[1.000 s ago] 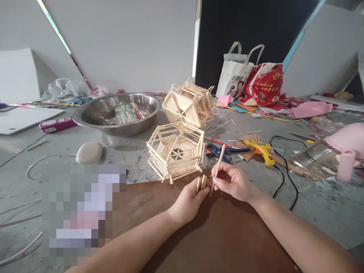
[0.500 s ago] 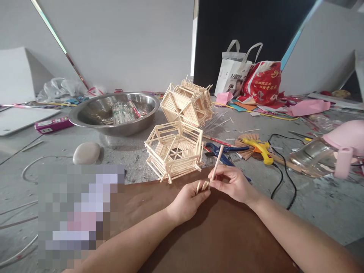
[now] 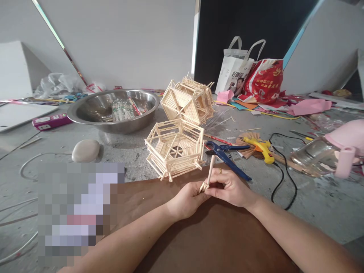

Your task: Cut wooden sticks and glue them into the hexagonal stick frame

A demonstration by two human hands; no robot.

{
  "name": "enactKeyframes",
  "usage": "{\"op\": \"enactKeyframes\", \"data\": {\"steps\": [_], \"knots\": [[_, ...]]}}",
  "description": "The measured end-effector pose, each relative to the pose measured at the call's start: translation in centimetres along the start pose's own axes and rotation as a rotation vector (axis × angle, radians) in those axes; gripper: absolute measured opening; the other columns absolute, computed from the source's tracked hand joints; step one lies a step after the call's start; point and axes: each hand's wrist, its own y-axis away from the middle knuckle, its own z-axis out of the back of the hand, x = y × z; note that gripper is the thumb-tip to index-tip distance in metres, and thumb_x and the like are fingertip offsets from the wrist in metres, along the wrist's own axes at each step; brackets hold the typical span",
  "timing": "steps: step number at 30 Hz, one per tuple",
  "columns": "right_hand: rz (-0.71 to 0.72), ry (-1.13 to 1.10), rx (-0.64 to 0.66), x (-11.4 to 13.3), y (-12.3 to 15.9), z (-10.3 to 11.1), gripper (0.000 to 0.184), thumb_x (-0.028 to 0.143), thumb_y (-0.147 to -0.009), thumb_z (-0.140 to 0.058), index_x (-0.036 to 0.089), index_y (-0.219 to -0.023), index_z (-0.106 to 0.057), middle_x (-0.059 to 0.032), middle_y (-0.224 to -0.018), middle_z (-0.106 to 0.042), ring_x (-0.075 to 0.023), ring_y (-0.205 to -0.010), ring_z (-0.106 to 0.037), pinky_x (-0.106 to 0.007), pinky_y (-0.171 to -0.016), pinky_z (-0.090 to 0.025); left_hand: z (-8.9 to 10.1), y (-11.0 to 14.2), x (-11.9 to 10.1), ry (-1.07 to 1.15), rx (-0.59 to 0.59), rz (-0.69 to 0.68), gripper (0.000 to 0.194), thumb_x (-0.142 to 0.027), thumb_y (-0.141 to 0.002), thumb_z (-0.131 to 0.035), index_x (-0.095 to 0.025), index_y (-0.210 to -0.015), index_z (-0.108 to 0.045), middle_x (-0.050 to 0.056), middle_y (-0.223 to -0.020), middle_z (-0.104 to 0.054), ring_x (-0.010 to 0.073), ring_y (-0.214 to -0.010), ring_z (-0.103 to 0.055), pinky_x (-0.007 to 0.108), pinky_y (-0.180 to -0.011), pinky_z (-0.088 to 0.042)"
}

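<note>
Just over a brown board, my left hand (image 3: 186, 201) is closed on a few short wooden sticks (image 3: 202, 187), whose ends poke out between thumb and fingers. My right hand (image 3: 231, 188) pinches a longer wooden stick (image 3: 211, 170) that points upward, its lower end meeting the short sticks. The two hands touch at the fingertips. Beyond them sits an open six-sided frame (image 3: 167, 167) built of thin wooden sticks. A second, fuller stick structure (image 3: 186, 100) leans behind it on the grey floor.
A steel basin (image 3: 113, 127) holding packets stands at the left. Blue-handled cutters (image 3: 230, 159), a yellow glue gun (image 3: 261, 148) with a black cord and a pink-lidded bottle (image 3: 315, 151) lie at the right. A white stone-like object (image 3: 85, 150) and paper bags (image 3: 263, 81) are farther off.
My right hand has moved slightly left and down, bringing its upright stick against the short sticks in my left hand. The view has shifted a little.
</note>
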Motion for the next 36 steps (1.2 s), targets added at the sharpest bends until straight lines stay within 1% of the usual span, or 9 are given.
{"op": "enactKeyframes", "data": {"steps": [6, 12, 17, 19, 22, 25, 28, 32, 36], "knots": [[-0.047, -0.017, -0.077, -0.1, 0.1, -0.4, 0.004, 0.021, -0.07, -0.06, 0.018, -0.07, -0.059, -0.0007, -0.066, -0.056, -0.0111, -0.061, -0.05, -0.024, -0.059, -0.04, -0.1, 0.0, -0.1, -0.074, -0.006, -0.008, 0.027, -0.034, -0.083, -0.037, -0.013, -0.073, -0.052, 0.0, -0.077, -0.052, 0.0126, -0.074, -0.046, 0.022, -0.067, -0.038], [-0.194, -0.328, -0.171, -0.1, 0.1, -0.2, 0.007, 0.023, -0.07, -0.061, 0.017, -0.069, -0.057, 0.0008, -0.064, -0.056, -0.0098, -0.058, -0.051, -0.022, -0.054, -0.04, 0.5, 0.5, -1.2, -0.201, -0.015, 0.002, 0.026, -0.031, -0.084, -0.034, -0.015, -0.07, -0.047, -0.002, -0.07, -0.046, 0.0096, -0.066, -0.041, 0.021, -0.064, -0.036], [-0.285, -0.533, -0.282, -0.7, -0.1, 1.1, 0.008, 0.022, -0.067, -0.064, 0.017, -0.067, -0.057, 0.0067, -0.052, -0.045, -0.004, -0.043, -0.036, -0.017, -0.041, -0.03, 0.9, 0.6, -1.5, -0.275, -0.124, 0.164, 0.028, -0.032, -0.082, -0.034, -0.015, -0.066, -0.05, -0.001, -0.061, -0.049, 0.0105, -0.059, -0.044, 0.022, -0.058, -0.035], [-0.288, -0.598, -0.228, -0.8, -0.3, 1.6, 0.008, 0.02, -0.064, -0.067, 0.017, -0.064, -0.059, 0.006, -0.055, -0.046, -0.0036, -0.046, -0.037, -0.016, -0.042, -0.03, 0.7, 0.4, -1.1, -0.244, -0.176, 0.226, 0.025, -0.033, -0.079, -0.039, -0.015, -0.065, -0.049, -0.002, -0.057, -0.048, 0.0101, -0.056, -0.043, 0.022, -0.054, -0.033], [-0.36, -0.723, -0.116, -0.8, -0.4, 1.4, 0.01, 0.018, -0.06, -0.07, 0.016, -0.065, -0.062, 0.0036, -0.069, -0.049, -0.003, -0.052, -0.041, -0.015, -0.046, -0.034, 0.0, 0.1, -0.6, -0.057, -0.208, 0.309, 0.021, -0.031, -0.073, -0.049, -0.014, -0.084, -0.052, -0.003, -0.059, -0.049, 0.0086, -0.052, -0.041, 0.021, -0.048, -0.031], [-0.469, -0.874, 0.02, -0.7, -0.3, 0.5, 0.021, 0.021, -0.06, -0.069, 0.018, -0.079, -0.063, 0.0016, -0.074, -0.054, -0.0054, -0.057, -0.048, -0.016, -0.048, -0.04, -0.7, 0.0, -0.6, 0.178, -0.16, 0.322, 0.041, -0.027, -0.068, -0.056, -0.015, -0.106, -0.045, -0.002, -0.066, -0.052, 0.0064, -0.05, -0.04, 0.019, -0.045, -0.029], [-0.432, -0.946, 0.183, -0.5, -0.1, -0.3, 0.016, 0.023, -0.06, -0.07, 0.016, -0.073, -0.064, -0.0016, -0.075, -0.059, -0.0113, -0.066, -0.054, -0.022, -0.054, -0.046, -1.0, 0.1, -0.7, 0.291, -0.084, 0.314, 0.041, -0.025, -0.067, -0.059, -0.014, -0.104, -0.048, -0.002, -0.065, -0.051, 0.0042, -0.047, -0.036, 0.017, -0.041, -0.025], [-0.338, -0.952, 0.188, -0.2, 0.0, -0.7, 0.008, 0.019, -0.061, -0.069, 0.016, -0.067, -0.066, -0.0019, -0.073, -0.062, -0.0135, -0.075, -0.057, -0.027, -0.069, -0.046, -0.9, 0.2, -0.9, 0.371, -0.091, 0.315, 0.051, -0.022, -0.066, -0.06, -0.018, -0.113, -0.042, -0.007, -0.057, -0.041, 0.0023, -0.042, -0.029, 0.016, -0.037, -0.021], [-0.366, -0.979, 0.122, 0.2, -0.2, 0.0, 0.009, 0.02, -0.062, -0.069, 0.015, -0.069, -0.066, -0.0027, -0.075, -0.064, -0.0132, -0.067, -0.06, -0.03, -0.067, -0.047, -0.7, 0.2, -0.7, 0.354, -0.076, 0.275, 0.053, -0.017, -0.065, -0.061, -0.02, -0.114, -0.042, -0.008, -0.059, -0.044, 0.0007, -0.04, -0.032, 0.014, -0.037, -0.026]]}}
